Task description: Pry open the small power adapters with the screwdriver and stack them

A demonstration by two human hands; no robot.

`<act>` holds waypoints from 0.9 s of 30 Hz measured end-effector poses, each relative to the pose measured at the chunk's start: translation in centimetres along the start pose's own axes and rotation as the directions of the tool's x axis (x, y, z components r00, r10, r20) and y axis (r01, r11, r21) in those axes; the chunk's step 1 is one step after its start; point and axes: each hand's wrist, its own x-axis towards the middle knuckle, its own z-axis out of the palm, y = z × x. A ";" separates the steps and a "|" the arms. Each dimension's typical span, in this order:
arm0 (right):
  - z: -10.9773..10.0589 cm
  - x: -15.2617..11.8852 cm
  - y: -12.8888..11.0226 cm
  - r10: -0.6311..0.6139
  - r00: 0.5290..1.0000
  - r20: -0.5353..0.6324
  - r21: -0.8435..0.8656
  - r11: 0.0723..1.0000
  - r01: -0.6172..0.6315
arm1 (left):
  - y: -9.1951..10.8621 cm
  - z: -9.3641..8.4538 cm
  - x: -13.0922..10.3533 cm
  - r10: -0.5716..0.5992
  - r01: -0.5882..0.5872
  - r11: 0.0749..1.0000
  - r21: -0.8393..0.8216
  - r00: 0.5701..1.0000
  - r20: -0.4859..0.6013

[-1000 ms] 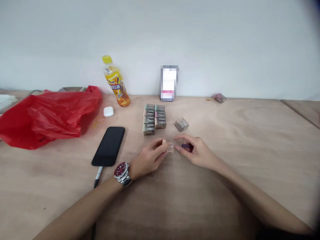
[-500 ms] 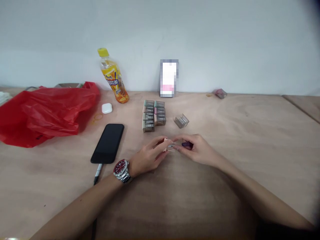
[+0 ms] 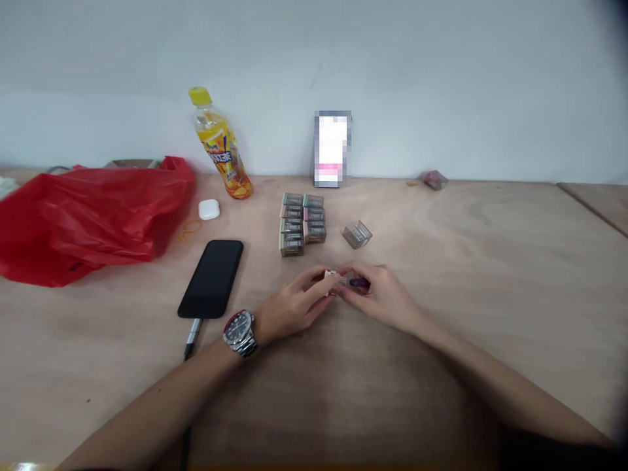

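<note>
My left hand (image 3: 300,299) is closed, thumb and fingers pinching a small pink-and-clear plastic piece (image 3: 332,275) just above the table. Most of that piece hides behind fingertips. My right hand (image 3: 380,291) is closed as well and meets the left at the fingertips. From inside its curled fingers a short dark purple stick-like object (image 3: 360,282) shows; its kind is hidden. Straight ahead, several small smoky clear boxes (image 3: 292,226) with pastel edges stand in two columns. Right of them an empty clear plastic case (image 3: 358,234) lies tilted.
A black phone (image 3: 210,278) with a cable lies at left, a white earbud case (image 3: 209,209) beyond it. A yellow-capped drink bottle (image 3: 220,150), a red plastic bag (image 3: 98,219) and a lit phone (image 3: 333,149) are along the wall. A small reddish block (image 3: 436,180) sits far right.
My right hand has shifted slightly left, bringing its fingertips and the purple object closer to the piece. My left hand stays almost in place. The whole view has tilted a little.
</note>
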 end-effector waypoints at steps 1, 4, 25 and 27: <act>0.0 0.0 0.0 0.003 1.000 0.001 0.005 1.000 -0.003 | 0.0 0.0 0.0 0.005 -0.005 1.000 -0.002 1.000 -0.013; -0.7 0.0 -0.2 0.019 0.999 -0.036 0.030 0.999 -0.018 | 0.0 0.0 0.1 0.003 -0.003 1.000 0.001 0.999 -0.048; -1.6 0.2 -0.9 0.066 0.929 -0.365 0.683 0.697 0.219 | 0.5 -0.4 0.3 -0.142 0.142 0.990 -0.008 0.990 0.005; -1.5 0.2 -0.8 0.058 0.927 -0.370 0.694 0.681 0.234 | 0.5 -0.4 0.3 -0.141 0.141 0.990 -0.004 0.990 0.005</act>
